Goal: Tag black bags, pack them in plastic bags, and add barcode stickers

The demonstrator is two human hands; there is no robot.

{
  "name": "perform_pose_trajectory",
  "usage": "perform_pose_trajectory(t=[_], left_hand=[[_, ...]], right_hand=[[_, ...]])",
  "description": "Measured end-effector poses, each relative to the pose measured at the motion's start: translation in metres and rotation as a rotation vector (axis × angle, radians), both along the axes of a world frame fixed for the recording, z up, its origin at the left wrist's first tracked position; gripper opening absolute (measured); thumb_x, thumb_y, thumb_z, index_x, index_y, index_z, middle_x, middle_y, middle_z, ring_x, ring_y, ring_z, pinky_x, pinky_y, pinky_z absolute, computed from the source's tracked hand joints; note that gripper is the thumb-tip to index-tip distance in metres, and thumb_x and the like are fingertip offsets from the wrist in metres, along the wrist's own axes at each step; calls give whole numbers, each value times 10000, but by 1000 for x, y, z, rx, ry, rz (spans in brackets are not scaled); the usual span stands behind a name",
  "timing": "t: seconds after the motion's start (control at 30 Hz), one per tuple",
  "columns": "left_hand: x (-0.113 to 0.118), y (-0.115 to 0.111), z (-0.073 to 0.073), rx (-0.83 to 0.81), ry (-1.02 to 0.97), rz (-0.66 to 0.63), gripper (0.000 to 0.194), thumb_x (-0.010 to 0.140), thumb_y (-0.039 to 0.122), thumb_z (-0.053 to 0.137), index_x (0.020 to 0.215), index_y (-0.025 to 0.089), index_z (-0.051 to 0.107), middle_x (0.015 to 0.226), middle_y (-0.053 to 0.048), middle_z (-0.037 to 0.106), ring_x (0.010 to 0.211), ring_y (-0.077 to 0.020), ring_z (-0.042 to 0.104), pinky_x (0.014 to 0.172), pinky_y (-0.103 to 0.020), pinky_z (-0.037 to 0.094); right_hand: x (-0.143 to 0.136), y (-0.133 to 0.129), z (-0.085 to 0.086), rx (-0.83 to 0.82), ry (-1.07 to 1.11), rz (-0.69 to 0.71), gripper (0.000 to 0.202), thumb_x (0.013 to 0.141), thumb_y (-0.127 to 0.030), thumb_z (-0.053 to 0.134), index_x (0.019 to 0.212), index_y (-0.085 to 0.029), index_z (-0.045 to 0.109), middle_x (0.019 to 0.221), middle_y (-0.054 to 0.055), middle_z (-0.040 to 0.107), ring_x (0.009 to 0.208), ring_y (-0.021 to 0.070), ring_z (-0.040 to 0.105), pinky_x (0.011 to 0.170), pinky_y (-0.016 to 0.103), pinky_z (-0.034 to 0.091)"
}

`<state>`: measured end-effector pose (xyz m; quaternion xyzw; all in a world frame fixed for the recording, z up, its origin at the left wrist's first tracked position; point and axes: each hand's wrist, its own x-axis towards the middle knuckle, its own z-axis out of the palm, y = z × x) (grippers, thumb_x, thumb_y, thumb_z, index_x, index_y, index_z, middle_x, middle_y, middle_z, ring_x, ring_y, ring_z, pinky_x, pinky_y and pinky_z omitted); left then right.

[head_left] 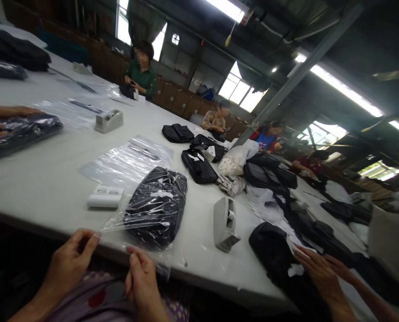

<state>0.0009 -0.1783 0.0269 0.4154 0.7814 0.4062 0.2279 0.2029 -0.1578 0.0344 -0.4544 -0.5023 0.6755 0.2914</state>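
Observation:
A black bag (pixel 155 201) lies inside a clear plastic bag (pixel 114 223) at the table's front edge. My left hand (pixel 70 259) pinches the plastic's near left corner between thumb and fingertips. Close by on the right, my right hand (pixel 141 273) is closed with its thumb against the plastic's near edge, below the black bag. Between the two hands the plastic is drawn out toward me and hangs slightly over the table edge. A small white box-shaped object (pixel 106 197) sits just left of the plastic.
Flat clear plastic bags (pixel 119 161) lie beyond. Tape dispensers (pixel 224 223) (pixel 108 120) stand on the white table (pixel 52 179). Several black bags (pixel 199 165) are piled right of centre. Co-workers' hands are at the left (pixel 14 112) and right (pixel 320 268); other people work along the far side.

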Motion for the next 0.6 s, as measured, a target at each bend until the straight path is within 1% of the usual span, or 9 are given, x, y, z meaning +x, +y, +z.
perform_pose_trajectory(t=[0.07, 0.17, 0.2, 0.27, 0.33, 0.37, 0.43, 0.53, 0.6], left_hand=[[-4, -5, -6, -16, -8, 28, 331, 854, 527, 544, 909, 209, 621, 695, 76, 670, 611, -112, 622, 581, -159, 467], [2, -21, -14, 75, 65, -22, 265, 861, 479, 586, 827, 218, 620, 640, 83, 640, 567, -93, 622, 542, -137, 465], [8, -25, -15, 175, 130, -146, 225, 869, 437, 601, 807, 222, 624, 648, 79, 642, 572, -86, 628, 552, -125, 473], [25, -26, -13, 430, 320, -513, 109, 883, 320, 619, 832, 231, 658, 758, 52, 698, 686, -89, 676, 678, -112, 513], [45, -17, -12, 626, 540, -805, 126, 888, 214, 606, 981, 237, 688, 984, 3, 746, 905, -123, 697, 888, -156, 508], [55, -9, -13, 668, 644, -864, 220, 881, 178, 597, 1077, 235, 680, 1094, -19, 738, 995, -143, 683, 954, -188, 491], [74, 8, -25, 681, 786, -833, 336, 853, 164, 604, 1178, 235, 654, 1169, -29, 722, 1042, -175, 666, 966, -240, 497], [96, 26, -56, 629, 841, -723, 363, 818, 226, 650, 1174, 301, 665, 1097, -14, 739, 962, -220, 672, 850, -311, 538], [104, 30, -76, 585, 854, -687, 416, 843, 201, 628, 1236, 337, 632, 1074, -34, 734, 940, -227, 664, 828, -324, 532]], right_hand=[[-5, 10, -1, 74, 1, -82, 675, 921, -661, 410, 1343, -141, 494, 469, -78, 483, 326, 76, 330, 331, 168, 283], [2, 20, -10, 589, -281, -262, 503, 995, -488, 382, 1359, -165, 508, 795, 74, 691, 582, 164, 618, 536, 283, 538], [7, 24, -15, 827, -411, -295, 440, 1005, -410, 389, 1347, -174, 531, 938, 121, 710, 757, 208, 677, 671, 340, 579], [16, 32, -22, 1238, -654, -296, 382, 990, -268, 434, 1346, -188, 548, 1135, 162, 685, 1053, 269, 651, 879, 424, 554], [22, 45, -21, 1470, -819, -246, 405, 960, -180, 480, 1360, -179, 536, 1212, 172, 659, 1150, 286, 610, 930, 442, 536], [24, 52, -15, 1522, -870, -218, 409, 949, -160, 496, 1356, -171, 537, 1219, 173, 656, 1145, 283, 611, 921, 433, 540], [31, 65, 6, 1551, -915, -127, 374, 951, -191, 527, 1324, -173, 554, 1228, 155, 648, 1109, 266, 622, 903, 425, 543], [59, 79, 58, 1555, -927, -47, 343, 951, -342, 581, 1259, -193, 569, 1270, 99, 598, 1080, 232, 615, 914, 447, 531], [96, 83, 98, 1597, -923, -101, 360, 941, -371, 598, 1244, -179, 564, 1265, 90, 584, 1069, 229, 612, 901, 452, 535]])
